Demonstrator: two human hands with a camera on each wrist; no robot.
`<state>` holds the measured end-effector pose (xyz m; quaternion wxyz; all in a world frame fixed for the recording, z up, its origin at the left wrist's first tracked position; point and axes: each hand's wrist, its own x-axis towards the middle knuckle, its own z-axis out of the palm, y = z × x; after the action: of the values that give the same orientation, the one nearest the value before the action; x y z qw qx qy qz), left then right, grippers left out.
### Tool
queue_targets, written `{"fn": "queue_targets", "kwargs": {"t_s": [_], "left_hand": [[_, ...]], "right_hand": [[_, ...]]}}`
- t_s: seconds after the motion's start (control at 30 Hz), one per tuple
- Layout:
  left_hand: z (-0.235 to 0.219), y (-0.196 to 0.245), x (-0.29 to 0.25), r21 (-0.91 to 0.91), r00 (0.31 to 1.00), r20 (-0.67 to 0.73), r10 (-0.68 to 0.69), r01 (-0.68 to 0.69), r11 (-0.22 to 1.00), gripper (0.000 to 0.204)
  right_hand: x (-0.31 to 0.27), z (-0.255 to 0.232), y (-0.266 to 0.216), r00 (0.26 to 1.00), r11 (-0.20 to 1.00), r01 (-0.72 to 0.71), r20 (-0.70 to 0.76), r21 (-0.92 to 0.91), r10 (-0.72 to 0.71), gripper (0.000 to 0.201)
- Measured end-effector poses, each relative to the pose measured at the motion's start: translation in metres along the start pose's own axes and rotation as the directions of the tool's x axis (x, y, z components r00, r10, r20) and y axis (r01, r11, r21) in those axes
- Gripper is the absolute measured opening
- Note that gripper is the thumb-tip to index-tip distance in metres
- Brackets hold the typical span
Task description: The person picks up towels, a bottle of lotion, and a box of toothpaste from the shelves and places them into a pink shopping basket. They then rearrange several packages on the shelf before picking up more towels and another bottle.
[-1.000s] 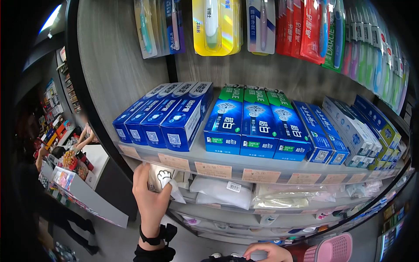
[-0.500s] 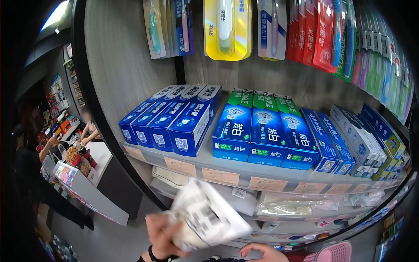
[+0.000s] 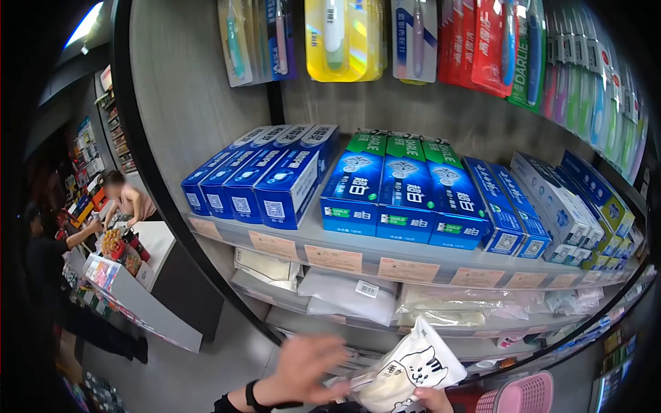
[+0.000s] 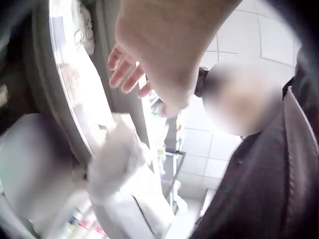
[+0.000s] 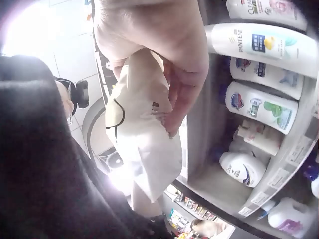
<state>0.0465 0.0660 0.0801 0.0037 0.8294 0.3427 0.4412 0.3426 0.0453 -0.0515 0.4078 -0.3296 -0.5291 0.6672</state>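
A white packet with a cat drawing [image 3: 416,365] is in front of the lower shelves at the bottom of the head view. My right hand [image 3: 435,400] grips its lower right edge, with the thumb on the front. In the right wrist view the fingers of that hand [image 5: 154,45] curl round the packet [image 5: 144,134]. Left of the packet, my blurred left hand [image 3: 306,368] has its fingers extended and holds nothing. The left wrist view shows the left hand [image 4: 149,64] with fingers spread, above the blurred white packet [image 4: 119,159].
Toothpaste boxes [image 3: 406,193] line the shelf, with hanging toothbrushes [image 3: 482,48] above. Packaged white goods [image 3: 351,292] lie one shelf lower. A pink basket [image 3: 516,399] is at the lower right. Two people stand by a counter [image 3: 155,255] at the left. Bottles [image 5: 261,107] fill another shelf.
My left hand took a packet from the lower shelf and carried it right. Now my right hand grips the packet, and my left hand has let go.
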Motion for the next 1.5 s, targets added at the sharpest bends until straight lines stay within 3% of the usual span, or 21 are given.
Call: {"fn": "queue_targets", "kwargs": {"t_s": [0.1,0.17,0.2,0.27,0.4,0.5,0.53,0.6,0.83,0.9,1.0,1.1,1.13,1.17,1.2,1.23,1.3,1.37,1.4,1.43,1.5], "left_hand": [[-0.020,-0.047,0.007,0.295,0.932,-0.328,-0.156,0.258,0.920,0.052],[-0.028,-0.061,0.032,0.484,0.882,-0.413,-0.229,0.425,0.765,0.069],[-0.031,-0.068,0.038,0.482,0.885,-0.408,-0.225,0.418,0.770,0.069],[-0.034,-0.079,0.045,0.430,0.843,-0.297,-0.449,0.538,0.725,0.083],[-0.031,-0.089,0.051,0.461,0.832,-0.257,-0.491,0.552,0.695,0.088],[-0.035,-0.090,0.050,0.404,0.824,-0.287,-0.488,0.566,0.718,0.071],[-0.038,-0.093,0.048,0.414,0.834,-0.314,-0.454,0.551,0.725,0.060],[-0.041,-0.087,0.051,0.407,0.829,-0.413,-0.377,0.539,0.738,0.034],[-0.065,-0.026,0.043,0.451,0.877,-0.471,-0.098,0.335,0.827,0.029],[-0.068,-0.006,0.024,0.476,0.914,-0.407,0.013,0.200,0.856,0.027],[-0.057,0.017,-0.011,0.409,0.867,-0.491,0.085,0.143,0.901,0.018],[-0.035,0.044,-0.060,0.352,0.902,-0.430,0.038,0.129,0.927,0.022],[-0.034,0.046,-0.090,0.228,0.958,-0.284,-0.034,0.102,0.968,0.026],[-0.037,0.034,-0.116,0.077,0.999,0.031,-0.014,0.012,0.997,0.054],[-0.028,0.051,-0.081,0.058,0.999,0.019,0.050,-0.051,0.997,0.046],[-0.026,0.055,-0.068,-0.061,0.985,0.169,0.032,-0.022,0.998,0.037],[-0.025,0.052,-0.053,-0.100,0.963,0.264,0.063,-0.038,0.994,0.041],[-0.031,0.040,-0.062,-0.184,0.942,0.330,0.067,-0.006,0.983,0.043],[-0.033,0.032,-0.066,-0.264,0.916,0.393,0.083,0.027,0.964,0.044],[-0.029,0.028,-0.077,-0.264,0.916,0.393,0.083,0.026,0.964,0.044],[-0.023,0.030,-0.081,0.032,0.947,0.071,-0.312,0.310,0.950,0.071]], "right_hand": [[-0.011,-0.003,0.013,0.997,0.997,0.016,-0.074,0.078,-0.010,0.064],[-0.016,-0.005,0.019,0.992,0.991,0.034,-0.122,0.129,-0.019,0.066],[-0.018,-0.006,0.021,0.989,0.987,0.044,-0.146,0.153,-0.022,0.067],[-0.021,-0.008,0.025,0.982,0.978,0.064,-0.189,0.198,-0.026,0.070],[-0.029,-0.002,0.020,0.966,0.958,0.096,-0.256,0.270,-0.025,0.073],[-0.035,-0.002,0.020,0.957,0.952,0.073,-0.290,0.296,0.017,0.073],[-0.036,-0.010,0.040,0.957,0.952,0.075,-0.289,0.295,0.014,0.073],[-0.037,0.012,0.000,0.934,0.928,0.075,-0.352,0.365,0.063,0.071],[-0.017,0.020,0.003,0.981,0.925,0.131,-0.183,0.357,-0.069,0.062],[-0.012,0.023,0.000,0.994,0.943,0.083,-0.099,0.322,-0.054,0.058],[0.000,0.029,0.006,0.999,0.939,-0.044,0.032,0.342,0.035,0.052],[0.015,0.042,0.007,0.992,0.971,-0.065,0.116,0.228,0.040,0.052],[0.020,0.048,0.003,0.990,0.975,-0.099,0.119,0.200,0.077,0.052],[0.021,0.049,0.012,0.990,0.974,-0.104,0.116,0.201,0.082,0.052],[0.024,0.047,0.028,0.991,0.991,-0.039,0.130,0.128,0.022,0.052],[0.026,0.045,0.039,0.988,0.998,0.026,0.152,0.054,-0.034,0.051],[0.031,0.048,0.046,0.986,0.997,-0.045,0.165,0.064,0.034,0.049],[0.034,0.051,0.058,0.971,0.838,-0.217,0.201,0.501,0.132,0.048],[0.035,0.050,0.060,0.963,0.830,-0.255,0.209,0.495,0.171,0.047],[0.035,0.051,0.065,0.963,0.831,-0.254,0.209,0.495,0.171,0.047],[0.038,0.058,0.063,0.945,0.757,-0.322,0.240,0.569,0.222,0.047]]}}
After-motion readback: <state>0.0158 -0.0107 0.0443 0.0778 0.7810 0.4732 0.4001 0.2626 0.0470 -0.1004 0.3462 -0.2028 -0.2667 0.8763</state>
